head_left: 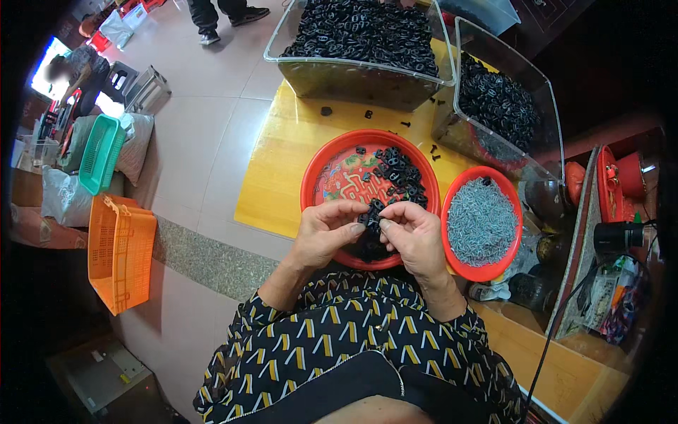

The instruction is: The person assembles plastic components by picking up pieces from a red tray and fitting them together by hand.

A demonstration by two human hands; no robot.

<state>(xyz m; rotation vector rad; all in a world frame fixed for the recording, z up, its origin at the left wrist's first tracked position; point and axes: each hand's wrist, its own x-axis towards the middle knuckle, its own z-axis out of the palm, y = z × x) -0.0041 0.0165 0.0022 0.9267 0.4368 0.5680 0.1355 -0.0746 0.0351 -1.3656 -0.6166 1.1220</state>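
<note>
Over the near part of a red basin (pixel 308 173), my left hand (pixel 326 232) pinches a small black plastic part (pixel 364 218) between thumb and fingers. My right hand (pixel 415 237) is closed in a pinch right beside it, its fingertips close to the same part; whatever they hold is too small to make out. More small black plastic parts (pixel 401 173) lie heaped in the right side of the basin and beneath my hands. Right of my right hand, a smaller red bowl (pixel 518 222) is full of silvery screws (pixel 482 220).
Two clear bins (pixel 353 83) (pixel 551 116) of black parts stand at the back of the yellow table (pixel 272 166). A few loose dark pieces (pixel 405 124) lie before them. Orange (pixel 120 254) and green baskets (pixel 101 155) stand left. Other people are farther off, one seated (pixel 88 74).
</note>
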